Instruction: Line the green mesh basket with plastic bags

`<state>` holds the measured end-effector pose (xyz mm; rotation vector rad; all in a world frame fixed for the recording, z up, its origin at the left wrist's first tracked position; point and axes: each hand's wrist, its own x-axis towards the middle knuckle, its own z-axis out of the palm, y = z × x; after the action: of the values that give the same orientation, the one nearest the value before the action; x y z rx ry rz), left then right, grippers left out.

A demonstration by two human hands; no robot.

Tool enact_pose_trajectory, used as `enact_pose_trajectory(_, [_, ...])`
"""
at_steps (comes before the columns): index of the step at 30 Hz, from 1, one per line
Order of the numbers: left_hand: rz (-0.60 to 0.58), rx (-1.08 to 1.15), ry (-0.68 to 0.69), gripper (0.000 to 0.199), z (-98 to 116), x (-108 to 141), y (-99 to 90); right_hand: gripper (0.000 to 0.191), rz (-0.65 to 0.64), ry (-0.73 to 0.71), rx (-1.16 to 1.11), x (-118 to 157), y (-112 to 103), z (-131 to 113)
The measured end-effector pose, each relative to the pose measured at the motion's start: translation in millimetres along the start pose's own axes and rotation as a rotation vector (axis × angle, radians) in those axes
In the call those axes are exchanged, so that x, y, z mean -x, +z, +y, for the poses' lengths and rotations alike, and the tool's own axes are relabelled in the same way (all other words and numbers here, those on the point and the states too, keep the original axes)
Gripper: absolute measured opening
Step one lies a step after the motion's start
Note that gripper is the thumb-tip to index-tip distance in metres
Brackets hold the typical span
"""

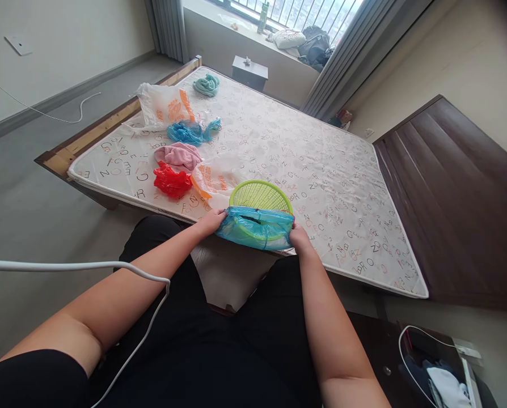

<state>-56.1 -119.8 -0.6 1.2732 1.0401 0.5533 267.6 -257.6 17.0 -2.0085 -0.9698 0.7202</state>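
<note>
**Both hands gripping a blue plastic bag stretched over a green basket**

The left hand [212, 221] is closed on the left end of a blue plastic bag [256, 228], fingers curled around the bunched edge. The right hand [299, 238] is closed on the right end of the same bag, thumb on the near side. The bag spans the gap between the two hands and is drawn taut across the near rim of a green basket [261, 195]. The basket sits directly beyond the hands on the near edge of a mattress [321, 170] printed with letters; its far rim and mesh wall stand clear above the bag. How far the bag wraps under the basket cannot be determined from this view.

Items beyond and to the left of the left hand, all on the mattress:

- An orange-printed clear bag [213, 182], touching the basket's left side.
- A red bag [172, 181], crumpled, just beside the clear bag.
- A pink cloth [179, 154], just beyond the red bag.
- A second blue bag [190, 131], beyond the pink cloth.
- A second orange-printed bag [165, 106], near the mattress's far left edge.
- A teal cloth [206, 85], farthest from the hands.

A white cable [87, 265] crosses over the left forearm. A dark headboard [457, 198] stands well to the right of the right hand.
</note>
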Motion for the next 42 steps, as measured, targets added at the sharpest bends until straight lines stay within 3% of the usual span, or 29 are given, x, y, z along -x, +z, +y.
enact_pose_trajectory(4, [0.020,0.044,0.060,0.042,-1,-3,0.2,0.026,0.003,0.135,-0.099,2,-7,-1])
enact_pose_trajectory(13, [0.131,0.179,0.128,0.044,11,2,4.8,0.052,0.195,0.216,-0.459,5,-22,-13])
enact_pose_trajectory(18, [0.165,0.188,0.169,0.042,20,6,9.2,0.060,0.081,0.113,-0.616,4,-16,-24])
enact_pose_trajectory(27, [0.168,0.214,0.178,0.053,21,4,10.4,0.056,-0.003,0.079,-0.440,2,-19,-19])
enact_pose_trajectory(34, [0.217,0.180,0.162,0.048,24,5,13.1,0.034,0.192,-0.028,-0.138,0,-21,-19])
enact_pose_trajectory(42, [0.286,0.179,0.174,0.033,23,3,8.4,0.030,0.215,-0.047,-0.405,-7,-10,-30])
